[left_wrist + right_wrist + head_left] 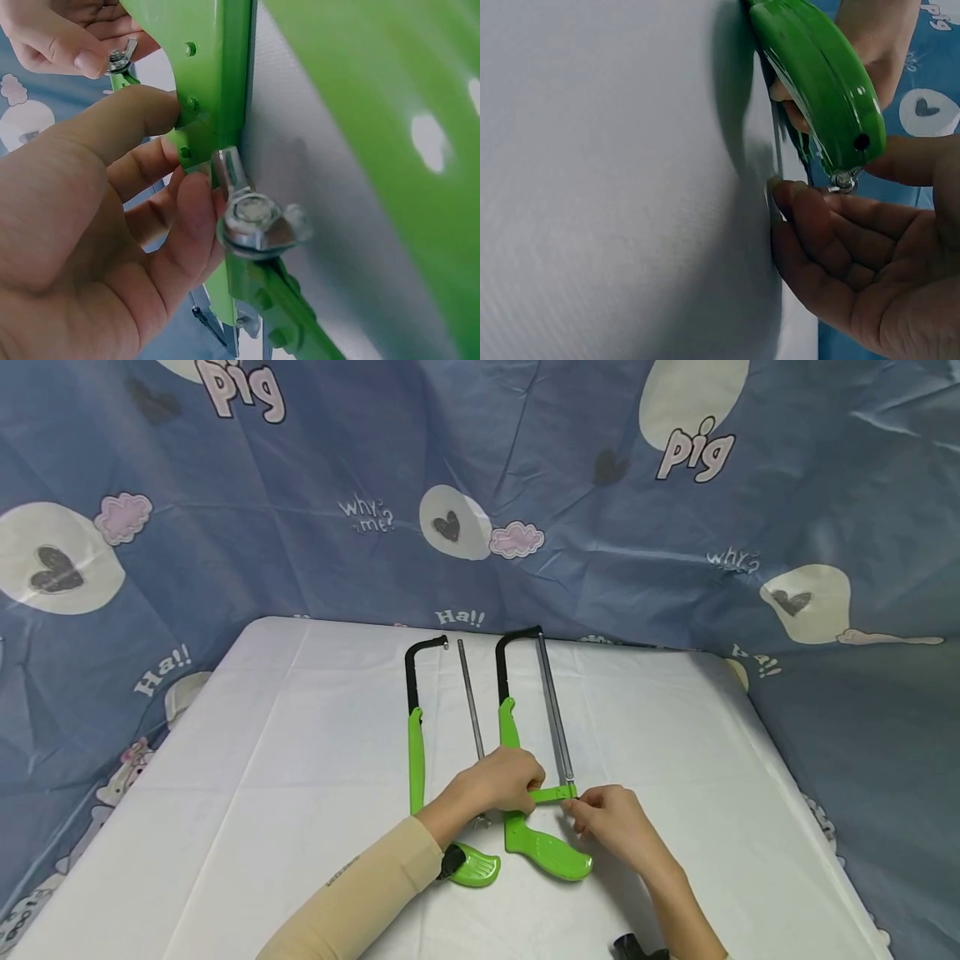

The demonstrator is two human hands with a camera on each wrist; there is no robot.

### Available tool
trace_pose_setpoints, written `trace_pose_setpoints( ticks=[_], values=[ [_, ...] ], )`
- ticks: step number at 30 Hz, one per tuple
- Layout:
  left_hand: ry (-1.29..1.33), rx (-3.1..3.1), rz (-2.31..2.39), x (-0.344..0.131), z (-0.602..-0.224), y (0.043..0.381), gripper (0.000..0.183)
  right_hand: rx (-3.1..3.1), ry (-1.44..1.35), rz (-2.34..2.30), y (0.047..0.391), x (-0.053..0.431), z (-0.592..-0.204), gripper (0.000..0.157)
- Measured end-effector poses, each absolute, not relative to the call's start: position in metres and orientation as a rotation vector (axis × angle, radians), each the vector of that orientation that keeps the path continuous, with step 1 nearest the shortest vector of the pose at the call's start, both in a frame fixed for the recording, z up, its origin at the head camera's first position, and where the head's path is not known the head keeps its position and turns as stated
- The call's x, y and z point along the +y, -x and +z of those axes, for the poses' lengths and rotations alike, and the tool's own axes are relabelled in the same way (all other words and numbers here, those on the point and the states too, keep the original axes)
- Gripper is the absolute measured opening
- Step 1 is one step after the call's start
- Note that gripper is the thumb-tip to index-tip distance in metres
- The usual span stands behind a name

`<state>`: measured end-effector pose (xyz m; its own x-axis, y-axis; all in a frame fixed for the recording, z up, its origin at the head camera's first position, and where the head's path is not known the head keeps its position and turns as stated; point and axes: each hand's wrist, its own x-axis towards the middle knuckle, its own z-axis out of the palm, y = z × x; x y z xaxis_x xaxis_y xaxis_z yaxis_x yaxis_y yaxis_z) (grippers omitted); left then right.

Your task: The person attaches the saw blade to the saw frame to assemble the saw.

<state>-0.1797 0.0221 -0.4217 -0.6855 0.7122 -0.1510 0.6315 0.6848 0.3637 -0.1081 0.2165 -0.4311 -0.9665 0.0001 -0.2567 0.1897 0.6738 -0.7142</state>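
Two green hacksaws lie side by side on the white-covered table. My left hand (506,781) grips the right-hand hacksaw (551,853) by its green frame, just above the handle. At the near end of that saw's grey blade (555,710), my right hand (611,822) pinches the wing nut (844,181) between thumb and fingers. The left-hand hacksaw (417,760) lies under my left forearm, its lower frame partly hidden. Its thin blade (470,693) has its far end apart from the black frame tip. Another wing nut (255,214) shows close up in the left wrist view.
A white cloth (300,760) covers the table. Behind it hangs a blue patterned curtain (585,510), which also runs down both sides. A black wrist-camera part (636,947) shows by my right forearm at the bottom edge.
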Motion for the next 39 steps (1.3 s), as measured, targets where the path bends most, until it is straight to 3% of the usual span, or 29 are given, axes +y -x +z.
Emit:
trace_pose_setpoints(
  ticks=[20, 39],
  values=[
    [-1.09, 2.622, 0.37, 0.022, -0.422, 0.181, 0.025, 2.21, 0.002, -1.606, 0.115, 0.238, -0.436, 0.031],
    [-1.092, 2.615, 0.395, 0.02, -0.424, 0.181, 0.027, 2.293, -0.045, -1.563, 0.117, 0.239, -0.445, 0.013]
  ],
)
